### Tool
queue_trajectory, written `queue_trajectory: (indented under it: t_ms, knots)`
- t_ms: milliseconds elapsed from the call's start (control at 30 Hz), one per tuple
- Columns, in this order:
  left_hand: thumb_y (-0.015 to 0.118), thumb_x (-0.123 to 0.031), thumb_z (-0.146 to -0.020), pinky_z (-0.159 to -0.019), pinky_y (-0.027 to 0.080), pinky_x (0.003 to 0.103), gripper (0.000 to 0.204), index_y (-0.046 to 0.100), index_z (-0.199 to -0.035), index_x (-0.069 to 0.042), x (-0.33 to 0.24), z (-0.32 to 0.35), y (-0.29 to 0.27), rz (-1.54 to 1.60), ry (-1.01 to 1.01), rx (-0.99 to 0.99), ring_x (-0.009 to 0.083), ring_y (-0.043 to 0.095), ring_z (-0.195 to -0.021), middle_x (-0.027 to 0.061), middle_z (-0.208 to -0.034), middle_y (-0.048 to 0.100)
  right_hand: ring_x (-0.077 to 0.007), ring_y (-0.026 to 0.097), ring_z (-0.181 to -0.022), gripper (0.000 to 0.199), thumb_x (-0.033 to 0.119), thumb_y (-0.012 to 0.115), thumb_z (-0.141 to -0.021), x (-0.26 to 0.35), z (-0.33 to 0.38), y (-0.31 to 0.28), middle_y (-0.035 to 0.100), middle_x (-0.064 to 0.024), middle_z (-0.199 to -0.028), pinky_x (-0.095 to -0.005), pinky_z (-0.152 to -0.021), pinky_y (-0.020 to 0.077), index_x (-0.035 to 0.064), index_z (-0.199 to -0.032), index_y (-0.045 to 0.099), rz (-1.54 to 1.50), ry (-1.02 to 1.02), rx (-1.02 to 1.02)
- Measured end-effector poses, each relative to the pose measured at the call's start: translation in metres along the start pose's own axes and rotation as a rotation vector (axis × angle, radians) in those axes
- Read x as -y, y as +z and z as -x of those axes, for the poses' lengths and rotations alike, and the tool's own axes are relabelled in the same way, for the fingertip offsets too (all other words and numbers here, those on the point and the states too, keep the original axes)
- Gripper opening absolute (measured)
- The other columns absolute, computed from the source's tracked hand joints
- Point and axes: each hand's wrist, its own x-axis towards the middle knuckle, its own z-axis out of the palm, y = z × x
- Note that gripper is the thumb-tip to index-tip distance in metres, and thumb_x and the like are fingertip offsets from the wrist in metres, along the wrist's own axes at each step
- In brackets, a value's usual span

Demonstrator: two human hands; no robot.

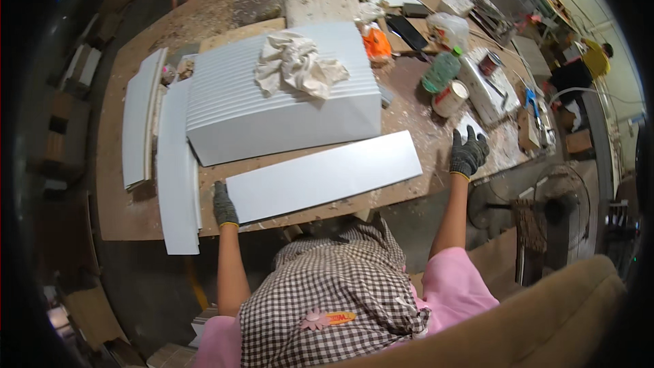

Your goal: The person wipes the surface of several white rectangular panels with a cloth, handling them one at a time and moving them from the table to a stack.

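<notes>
A long white panel (pixel 323 176) lies along the near edge of the table. My left hand (pixel 223 204), in a dark grey knit glove, holds its left end, fingers along the short edge. To the right of the panel, my right hand (pixel 469 155), gloved the same way, rests with fingers spread at a small white piece, perhaps a cloth or paper (pixel 470 125); its underside is hidden. Behind the panel stands a neat stack of white panels (pixel 286 123), with a crumpled off-white cloth (pixel 296 65) on top.
More white strips (pixel 176 170) lie at the left, one overhanging the table edge. A green bottle (pixel 443 70), an open can (pixel 450 99), a white container (pixel 489 88) and an orange bag (pixel 376 43) crowd the right side. A fan (pixel 555 208) stands beyond the table. Other people are farther off.
</notes>
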Motion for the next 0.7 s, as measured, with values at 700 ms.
queue_trajectory:
  t_ms: [700]
  knots:
    - [0.029, -0.063, -0.094, -0.075, 0.046, 0.046, 0.076, 0.066, -0.096, 0.003, 0.005, 0.011, -0.013, -0.102, 0.098, -0.098, 0.0321, 0.061, -0.081, 0.0184, -0.083, 0.064, -0.0279, 0.060, -0.070, 0.029, 0.042, 0.062, -0.071, 0.413, 0.221, -0.174, 0.064, -0.0048, -0.072, -0.0497, -0.066, 0.0462, 0.0136, -0.071, 0.070, -0.225, -1.444, 0.054]
